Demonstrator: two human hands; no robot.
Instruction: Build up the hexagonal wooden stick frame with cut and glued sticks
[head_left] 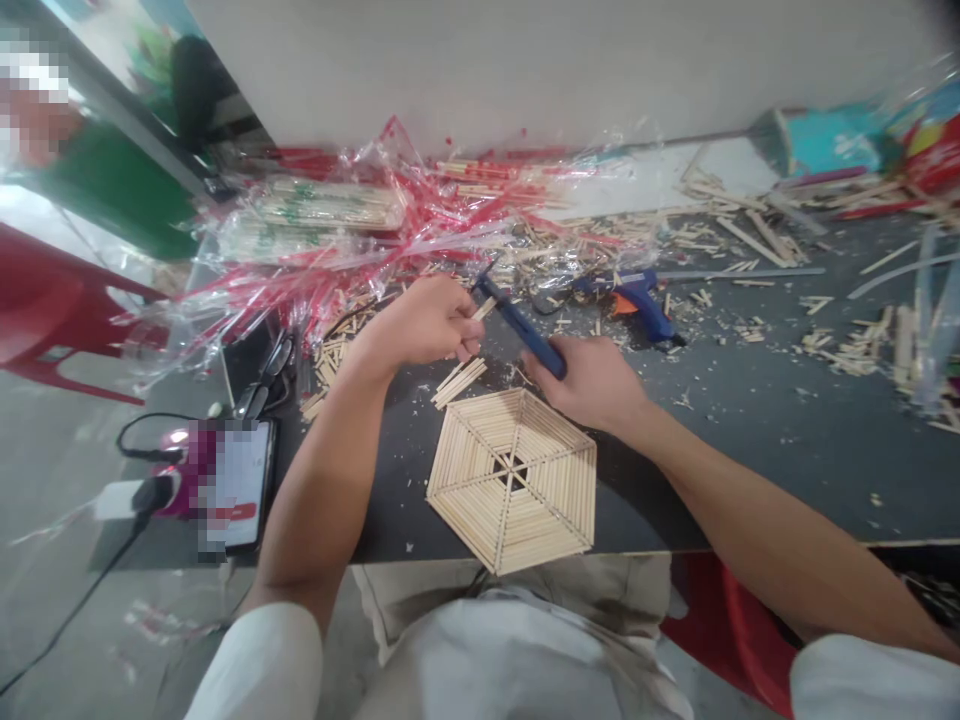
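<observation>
Dark table [750, 440], scraps everywhere. At its near edge lies the hexagonal stick panel [480, 470]: pale wooden sticks in six wedges, with a small gap at the centre. Just beyond the panel, the right hand [589, 380] is wrapped tight around a blue-handled tool [521, 325], which is angled up to the left. The left hand [427, 320], further left, has its fingers curled, pinching a short stick [484, 308] at the tool's tip. A blue glue gun [637, 295] lies further back, to the right.
</observation>
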